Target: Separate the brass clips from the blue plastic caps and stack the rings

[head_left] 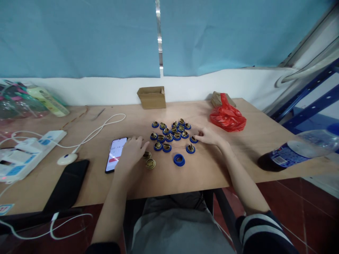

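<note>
Blue rings with brass inserts (172, 135) crowd the middle of a wooden table (185, 180), some sixteen of them set close together, well apart from the red plastic bag (227, 117) and the cardboard box (152, 97) behind. A lit phone (116, 153) lies just beside the left hand (132, 150), which rests palm down with its fingers loose and grips nothing that shows. The right hand (209, 136) reaches the cluster's right edge, its fingertips drawn together at one filled ring (194, 139) — whether they clasp it or only touch it cannot be told. Nearer the person sits one empty blue ring (179, 159), and two loose brass pieces (150, 163) lie by the left fingers. By the look of it, the work is at the stage of seating brass in rings — pairing the empty ring with a loose piece would call for a fine pinch and a square press.
</note>
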{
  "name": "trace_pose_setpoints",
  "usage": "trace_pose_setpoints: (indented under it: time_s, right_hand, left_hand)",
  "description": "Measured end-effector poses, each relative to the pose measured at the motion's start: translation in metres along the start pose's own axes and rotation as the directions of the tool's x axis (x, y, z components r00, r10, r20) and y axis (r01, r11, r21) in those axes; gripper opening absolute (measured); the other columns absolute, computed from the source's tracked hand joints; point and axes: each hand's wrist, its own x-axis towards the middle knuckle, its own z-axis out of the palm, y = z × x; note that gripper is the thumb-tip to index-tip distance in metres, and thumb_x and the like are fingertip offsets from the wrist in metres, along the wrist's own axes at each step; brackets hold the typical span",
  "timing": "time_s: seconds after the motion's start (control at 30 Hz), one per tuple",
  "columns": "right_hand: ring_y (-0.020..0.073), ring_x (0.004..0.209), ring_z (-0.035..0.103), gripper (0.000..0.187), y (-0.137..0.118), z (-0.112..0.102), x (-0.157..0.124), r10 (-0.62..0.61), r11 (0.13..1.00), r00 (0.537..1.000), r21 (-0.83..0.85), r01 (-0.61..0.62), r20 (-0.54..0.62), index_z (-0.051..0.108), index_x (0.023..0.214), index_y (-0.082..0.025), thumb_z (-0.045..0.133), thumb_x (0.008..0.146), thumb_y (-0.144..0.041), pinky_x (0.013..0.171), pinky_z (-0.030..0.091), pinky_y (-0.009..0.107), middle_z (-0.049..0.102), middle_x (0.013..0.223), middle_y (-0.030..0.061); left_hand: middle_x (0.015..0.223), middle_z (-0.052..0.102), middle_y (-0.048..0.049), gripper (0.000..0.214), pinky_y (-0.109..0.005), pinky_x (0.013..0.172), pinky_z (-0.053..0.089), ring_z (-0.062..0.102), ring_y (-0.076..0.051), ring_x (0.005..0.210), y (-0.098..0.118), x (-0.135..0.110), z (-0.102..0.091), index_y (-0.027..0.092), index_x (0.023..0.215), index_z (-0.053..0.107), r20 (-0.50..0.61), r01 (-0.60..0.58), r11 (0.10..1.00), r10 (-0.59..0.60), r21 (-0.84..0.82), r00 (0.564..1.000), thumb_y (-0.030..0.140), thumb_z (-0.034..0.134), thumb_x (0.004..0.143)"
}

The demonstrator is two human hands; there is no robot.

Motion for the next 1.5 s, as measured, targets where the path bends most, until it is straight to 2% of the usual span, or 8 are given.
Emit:
trace_pose_setpoints:
  time_s: [0.1,0.2,0.37,0.5,0.63,0.77,1.1,1.5]
  right_hand:
    - [0.0114,0.053,0.038,0.02,-0.005,0.002,0.0,-0.076,0.997,0.995,0.002,0.076,-0.058,0.046,0.064,-0.02,0.055,0.08,-0.026,0.056,0.026,0.029,0.046,0.055,-0.0039]
    - [0.0109,0.054,0.036,0.026,-0.014,0.003,-0.001,-0.092,0.99,0.979,0.088,0.11,-0.182,0.04,0.062,-0.021,0.053,0.084,-0.028,0.056,0.026,0.028,0.04,0.054,-0.0048]
    - [0.0104,0.055,0.036,0.034,-0.042,0.018,-0.006,-0.121,0.907,0.949,0.356,0.226,-0.292,0.041,0.066,-0.021,0.051,0.092,-0.04,0.054,0.03,0.025,0.039,0.06,-0.0046]
    - [0.01,0.051,0.038,0.028,-0.066,0.044,-0.014,-0.218,0.897,0.91,0.295,0.329,-0.352,0.049,0.071,-0.021,0.053,0.095,-0.035,0.052,0.031,0.025,0.044,0.057,-0.0052]
    - [0.0113,0.057,0.046,0.027,-0.08,0.058,-0.021,-0.421,0.845,0.825,0.167,0.508,-0.378,0.051,0.074,-0.021,0.061,0.095,-0.035,0.056,0.037,0.026,0.051,0.065,-0.003]
    - [0.0115,0.056,0.051,0.011,-0.083,0.056,-0.021,-0.263,0.84,0.852,0.327,0.433,-0.452,0.057,0.091,-0.022,0.059,0.096,-0.032,0.053,0.041,0.025,0.056,0.068,-0.0033]
    - [0.0127,0.063,0.057,0.026,-0.084,0.059,-0.018,-0.151,0.823,0.87,0.427,0.374,-0.47,0.057,0.111,-0.023,0.069,0.093,-0.038,0.054,0.045,0.026,0.06,0.083,-0.0005]
    - [0.0152,0.067,0.059,0.015,-0.09,0.065,-0.02,-0.211,0.868,0.742,0.227,0.442,-0.636,0.063,0.109,-0.022,0.064,0.097,-0.03,0.062,0.051,0.029,0.064,0.082,0.0015]
  left_hand:
    - [0.109,0.073,-0.017,0.027,-0.046,0.091,0.05,0.067,-0.034,0.103,0.031,0.005,-0.005,0.015,0.104,0.068,-0.041,-0.117,0.993,0.116,-0.018,0.992,0.033,0.049,0.099]
    - [0.104,0.075,-0.0105,0.022,-0.039,0.088,0.053,0.07,-0.027,0.096,0.065,0.009,0.001,0.019,0.101,0.068,-0.087,-0.21,0.925,0.192,-0.315,0.977,0.034,0.054,0.098]
    - [0.104,0.076,-0.0108,0.036,-0.039,0.083,0.058,0.074,-0.025,0.091,0.101,0.013,0.029,0.019,0.118,0.066,0.101,0.026,0.513,0.119,-0.858,0.988,0.047,0.059,0.097]
    - [0.108,0.074,-0.012,0.043,-0.042,0.09,0.058,0.073,-0.024,0.095,0.106,0.015,0.044,0.016,0.112,0.068,0.259,0.237,0.159,0.133,-0.958,0.957,0.054,0.066,0.092]
    - [0.103,0.074,-0.0091,0.04,-0.037,0.092,0.057,0.071,-0.022,0.1,0.098,0.015,0.046,0.015,0.102,0.071,0.275,0.273,0.03,0.131,-0.961,0.953,0.053,0.073,0.087]
    - [0.104,0.074,-0.0075,0.041,-0.037,0.094,0.057,0.07,-0.021,0.101,0.094,0.016,0.045,0.017,0.109,0.072,0.228,0.236,-0.095,0.09,-0.967,0.969,0.049,0.079,0.083]
    - [0.126,0.071,-0.0091,0.033,-0.037,0.099,0.057,0.067,-0.023,0.117,0.091,0.013,0.051,0.022,0.122,0.069,-0.016,-0.029,0.107,0.12,-0.994,0.993,0.042,0.064,0.095]
    - [0.127,0.07,-0.0119,0.029,-0.039,0.105,0.053,0.066,-0.023,0.122,0.096,0.009,0.04,0.019,0.121,0.062,-0.151,-0.187,0.221,0.167,-0.957,0.974,0.035,0.063,0.096]
